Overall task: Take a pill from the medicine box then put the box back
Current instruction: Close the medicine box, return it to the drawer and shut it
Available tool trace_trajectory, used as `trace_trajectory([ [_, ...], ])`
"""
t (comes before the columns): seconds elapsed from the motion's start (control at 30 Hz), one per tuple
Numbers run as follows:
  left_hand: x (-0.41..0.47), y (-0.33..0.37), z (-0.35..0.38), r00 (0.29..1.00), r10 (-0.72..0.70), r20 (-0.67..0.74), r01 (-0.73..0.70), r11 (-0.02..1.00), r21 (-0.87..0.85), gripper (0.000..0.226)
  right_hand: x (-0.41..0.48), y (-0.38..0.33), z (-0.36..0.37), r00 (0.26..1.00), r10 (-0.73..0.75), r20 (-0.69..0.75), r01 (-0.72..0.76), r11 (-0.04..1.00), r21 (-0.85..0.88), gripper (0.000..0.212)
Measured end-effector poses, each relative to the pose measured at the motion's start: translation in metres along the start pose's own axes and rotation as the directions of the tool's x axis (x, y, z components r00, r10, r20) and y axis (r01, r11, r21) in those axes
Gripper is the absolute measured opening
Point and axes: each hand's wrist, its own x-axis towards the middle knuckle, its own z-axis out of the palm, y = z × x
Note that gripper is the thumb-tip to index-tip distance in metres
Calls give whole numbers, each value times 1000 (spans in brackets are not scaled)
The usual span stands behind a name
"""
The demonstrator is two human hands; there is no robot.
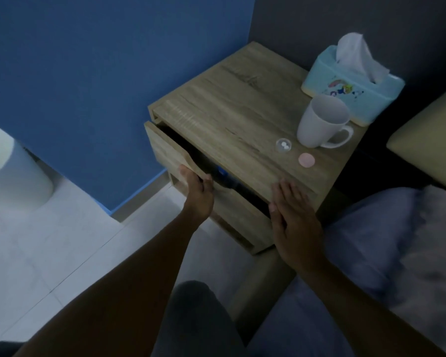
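Observation:
A wooden nightstand [224, 99] has its top drawer [165, 148] pulled slightly open. My left hand [197, 194] grips the drawer's front edge, fingers curled over it. Inside the dark gap a blue thing [221, 172] shows, perhaps the medicine box; most of it is hidden. My right hand [292, 217] lies flat, fingers apart, on the nightstand's front right corner. On the top stands a small clear cup [283, 145] with two white pills in it. A pink round lid [306, 160] lies beside it.
A white mug [319, 122] and a light-blue tissue box [350, 86] stand at the top's back right. A bed with grey bedding [397, 240] is on the right, a pale bin [8, 171] on the left floor, a blue wall behind.

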Motion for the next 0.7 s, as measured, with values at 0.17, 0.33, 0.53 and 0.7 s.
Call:
trace_trajectory([
  [0.17,14,9,17,999,41,-26,-40,997,59,87,-1,0,2,998,-17,-63,15,999,-35,45],
  [0.33,21,17,22,1000,29,-6,-29,999,28,88,1,1,7,996,-26,-83,20,997,-69,45],
  [0.53,25,25,18,997,-29,71,28,1000,11,95,1,-1,8,995,-18,-99,11,997,-71,46],
  [0.7,21,25,1,983,-82,165,64,992,113,91,2,-4,5,998,10,-68,-14,998,-59,46],
])
